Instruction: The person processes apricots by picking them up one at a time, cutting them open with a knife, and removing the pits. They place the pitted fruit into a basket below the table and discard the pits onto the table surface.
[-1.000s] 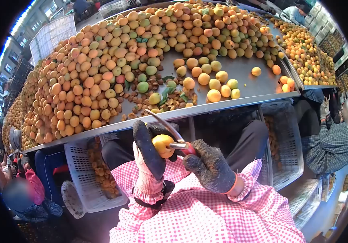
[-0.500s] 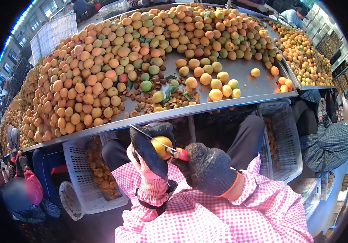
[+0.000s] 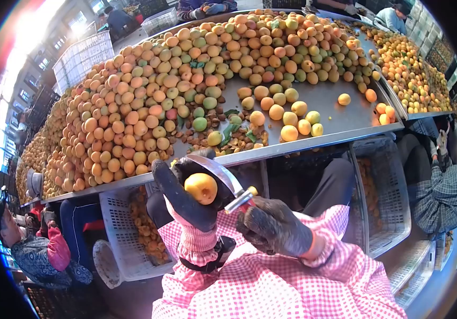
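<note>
My left hand (image 3: 186,191), in a dark glove, holds a yellow-orange fruit (image 3: 201,189) in its palm, just in front of the metal table's edge. The dark-gloved fingers curl round the fruit. My right hand (image 3: 275,226), also gloved, is wrapped round the red handle of a knife. The curved blade (image 3: 219,173) points up and to the left, above and beside the fruit. Beyond the hands, a large heap of orange and green fruit (image 3: 149,101) covers much of the metal table (image 3: 324,136). Halved pieces and pits (image 3: 234,139) lie by its near edge.
Below the table stand a white crate (image 3: 119,234) with cut fruit at left and a grey crate (image 3: 390,202) at right. A round tub (image 3: 107,264) is beside the left crate. People sit at both sides, and others are across the table.
The knife has come away from the fruit, and its blade now shows broadside. My left hand has opened somewhat round the fruit. The whole view has shifted slightly.
</note>
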Demonstrator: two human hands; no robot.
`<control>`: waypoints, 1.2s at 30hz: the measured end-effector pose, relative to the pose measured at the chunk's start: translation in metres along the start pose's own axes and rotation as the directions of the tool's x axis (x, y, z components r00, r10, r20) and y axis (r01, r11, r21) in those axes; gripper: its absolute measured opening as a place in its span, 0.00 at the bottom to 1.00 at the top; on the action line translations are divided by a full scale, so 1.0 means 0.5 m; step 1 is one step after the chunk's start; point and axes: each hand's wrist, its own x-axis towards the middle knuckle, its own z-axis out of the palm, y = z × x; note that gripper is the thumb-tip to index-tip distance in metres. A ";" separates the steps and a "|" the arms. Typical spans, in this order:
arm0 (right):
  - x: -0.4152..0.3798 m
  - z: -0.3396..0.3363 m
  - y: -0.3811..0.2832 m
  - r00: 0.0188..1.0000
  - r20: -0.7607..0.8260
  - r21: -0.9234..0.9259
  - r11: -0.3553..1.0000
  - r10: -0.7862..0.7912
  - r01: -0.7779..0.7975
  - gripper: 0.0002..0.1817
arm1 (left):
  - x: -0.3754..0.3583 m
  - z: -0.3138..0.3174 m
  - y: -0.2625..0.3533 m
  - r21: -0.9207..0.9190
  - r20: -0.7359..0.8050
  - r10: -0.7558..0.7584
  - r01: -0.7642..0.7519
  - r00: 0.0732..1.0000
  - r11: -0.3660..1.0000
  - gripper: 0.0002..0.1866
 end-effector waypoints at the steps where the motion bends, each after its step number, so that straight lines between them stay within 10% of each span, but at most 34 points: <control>1: -0.004 -0.002 0.005 1.000 0.004 0.003 1.000 0.002 -0.002 0.17 | 0.010 0.002 0.030 -0.155 0.033 -0.210 0.213 0.977 0.965 0.36; 4: -0.006 -0.007 0.018 0.916 -0.172 -0.641 0.747 -0.362 0.175 0.13 | 0.004 0.022 0.028 -0.577 0.196 -0.417 0.448 0.888 0.683 0.39; 8: -0.008 -0.010 0.034 0.820 -0.176 -0.841 0.517 -0.544 0.162 0.13 | 0.004 0.064 0.090 -0.439 0.109 -0.496 0.489 0.861 0.753 0.42; 19: -0.023 -0.057 -0.013 0.921 -0.099 -0.859 0.500 -0.376 0.112 0.13 | -0.011 0.067 0.025 -0.456 0.177 -0.250 0.305 0.952 0.836 0.26; 21: -0.022 -0.070 -0.022 0.936 -0.140 -0.794 0.602 -0.324 0.090 0.13 | 0.013 0.063 0.086 -0.548 0.539 -0.325 0.616 0.777 0.565 0.29; 23: -0.022 -0.063 -0.025 0.797 -0.245 -0.662 0.695 -0.553 0.279 0.12 | 0.006 0.082 0.135 -0.726 0.577 -0.325 0.653 0.749 0.216 0.30; 36: -0.010 -0.029 -0.026 0.753 -0.256 -0.865 0.491 -0.606 0.102 0.16 | 0.023 0.055 0.101 -0.598 0.594 -0.270 0.640 0.758 0.482 0.27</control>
